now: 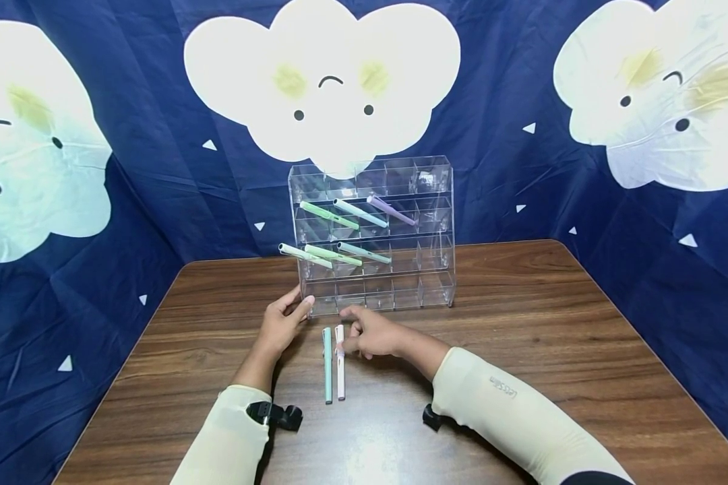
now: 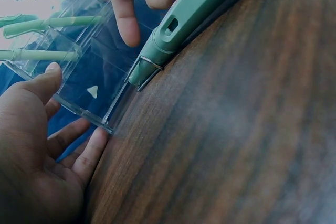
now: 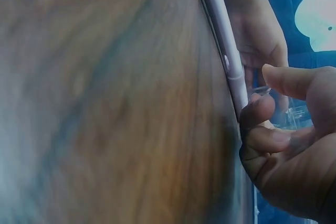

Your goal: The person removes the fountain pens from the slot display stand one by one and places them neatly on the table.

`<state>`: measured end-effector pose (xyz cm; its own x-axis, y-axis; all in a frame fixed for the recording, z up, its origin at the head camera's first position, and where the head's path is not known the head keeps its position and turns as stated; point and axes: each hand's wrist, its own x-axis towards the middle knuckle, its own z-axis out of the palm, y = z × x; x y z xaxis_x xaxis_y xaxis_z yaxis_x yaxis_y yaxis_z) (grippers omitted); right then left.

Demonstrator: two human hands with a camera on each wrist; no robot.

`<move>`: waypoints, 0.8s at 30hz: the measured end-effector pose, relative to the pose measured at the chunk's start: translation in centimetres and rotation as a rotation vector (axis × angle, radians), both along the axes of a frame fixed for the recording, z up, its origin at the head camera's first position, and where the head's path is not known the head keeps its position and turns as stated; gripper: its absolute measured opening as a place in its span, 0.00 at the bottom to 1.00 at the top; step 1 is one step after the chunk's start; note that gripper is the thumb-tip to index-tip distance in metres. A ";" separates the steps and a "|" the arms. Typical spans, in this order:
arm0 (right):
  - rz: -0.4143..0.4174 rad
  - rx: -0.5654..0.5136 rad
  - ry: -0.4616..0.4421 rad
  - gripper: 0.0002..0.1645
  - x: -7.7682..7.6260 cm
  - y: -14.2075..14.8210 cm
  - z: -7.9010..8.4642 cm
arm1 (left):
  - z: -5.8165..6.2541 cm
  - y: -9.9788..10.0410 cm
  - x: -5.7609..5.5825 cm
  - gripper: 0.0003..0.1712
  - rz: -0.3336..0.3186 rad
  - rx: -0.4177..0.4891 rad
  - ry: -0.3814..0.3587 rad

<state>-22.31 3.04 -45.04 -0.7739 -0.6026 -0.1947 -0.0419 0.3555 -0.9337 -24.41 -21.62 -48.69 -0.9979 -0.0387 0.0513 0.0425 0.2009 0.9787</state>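
A clear, tiered acrylic display rack (image 1: 437, 279) stands on the table with several pens slanting out of its two middle tiers. My left hand (image 1: 284, 322) is at its lower left corner, thumb over the front and loosely bent fingers along the side edge (image 2: 86, 116). Before the rack lie a teal pen (image 1: 327, 367) and a white pen (image 1: 340, 377), side by side, clips toward the rack. Over the white pen's clip end is my right hand (image 1: 376, 333), index finger stretched toward the rack, other fingers loosely curled. Its thumb overlaps the pen in the head view.
The upper middle tier bears a green pen (image 1: 329, 215), a light blue pen (image 1: 360, 213) and a purple pen (image 1: 391, 209). Below them are a whitish pen (image 1: 297, 252), a bright green pen (image 1: 334, 255) and a blue-green pen (image 1: 364, 252). A blue curtain (image 1: 218, 202) surrounds the table.
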 end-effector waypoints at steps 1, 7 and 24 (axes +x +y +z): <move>-0.001 0.007 0.009 0.47 0.0 0.1 0.2 | 0.0 0.0 0.0 0.33 0.001 0.002 -0.001; 0.000 0.046 0.087 0.45 -0.1 0.6 1.3 | 0.1 0.0 -0.1 0.33 0.003 -0.008 0.003; -0.171 0.062 0.517 0.21 -0.9 1.5 5.5 | -0.1 -0.1 -0.2 0.33 -0.012 0.018 0.008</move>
